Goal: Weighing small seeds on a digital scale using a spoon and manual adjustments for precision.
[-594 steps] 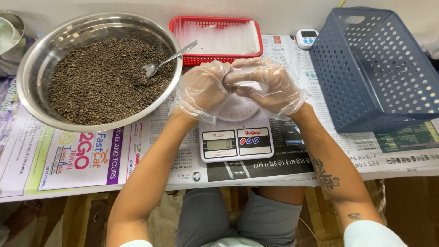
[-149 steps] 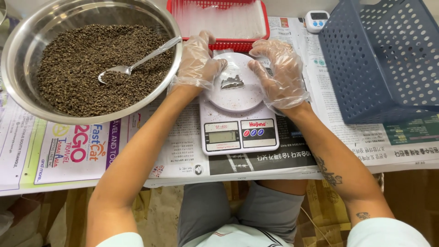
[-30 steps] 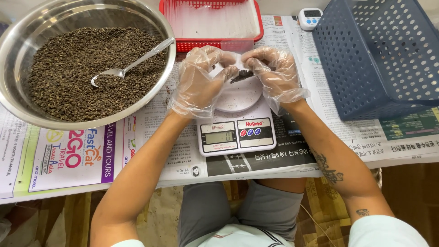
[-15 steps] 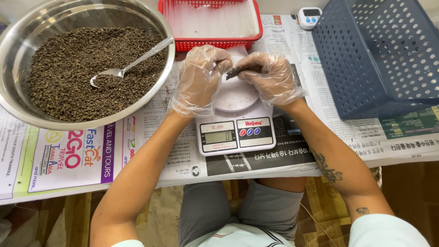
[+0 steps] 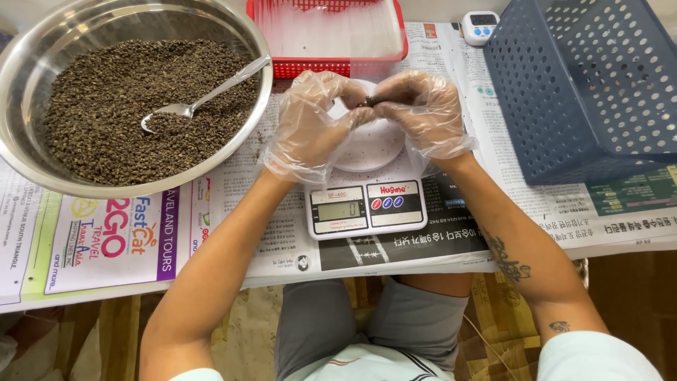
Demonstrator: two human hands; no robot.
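both gloved hands, the left hand (image 5: 310,130) and the right hand (image 5: 422,113), met over the white scale (image 5: 365,194) and pinched a small dark packet (image 5: 369,102) between their fingertips, near the big metal bowl (image 5: 134,92) of dark grains.

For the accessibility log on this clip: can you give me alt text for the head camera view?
Two hands in clear plastic gloves, left hand and right hand, meet over the white pan of a small kitchen scale, pinching a small dark bundle between them. A steel bowl of dark granules with a spoon sits left, a red tray behind, a blue basket right.
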